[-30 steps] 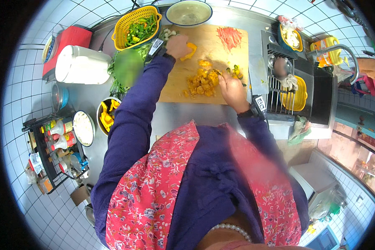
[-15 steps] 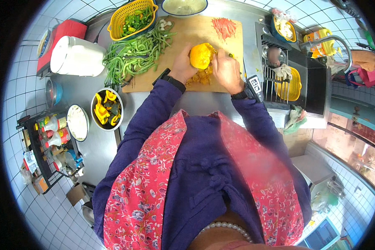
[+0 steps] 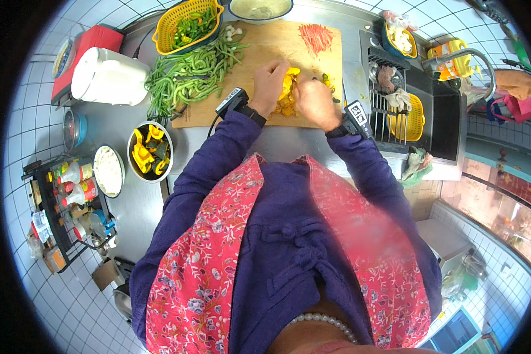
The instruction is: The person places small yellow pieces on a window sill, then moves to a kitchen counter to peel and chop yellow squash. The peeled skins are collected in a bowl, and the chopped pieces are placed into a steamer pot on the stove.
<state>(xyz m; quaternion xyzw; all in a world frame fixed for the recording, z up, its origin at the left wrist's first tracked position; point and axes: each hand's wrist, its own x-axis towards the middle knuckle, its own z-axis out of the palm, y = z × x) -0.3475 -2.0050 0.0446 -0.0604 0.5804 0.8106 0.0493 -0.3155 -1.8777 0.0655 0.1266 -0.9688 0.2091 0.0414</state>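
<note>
With our left grip (image 3: 269, 87) we pinch the pepper (image 3: 287, 85) over the board (image 3: 268, 42); our right grip (image 3: 317, 101) curls just beside it, though we cannot tell what it holds. Beans (image 3: 186, 84) heap leftward; red shreds (image 3: 315, 39) lie near the far edge.

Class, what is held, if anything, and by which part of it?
The left hand holds a yellow vegetable piece by its left side; whether the right hand grips anything is hidden.
</note>
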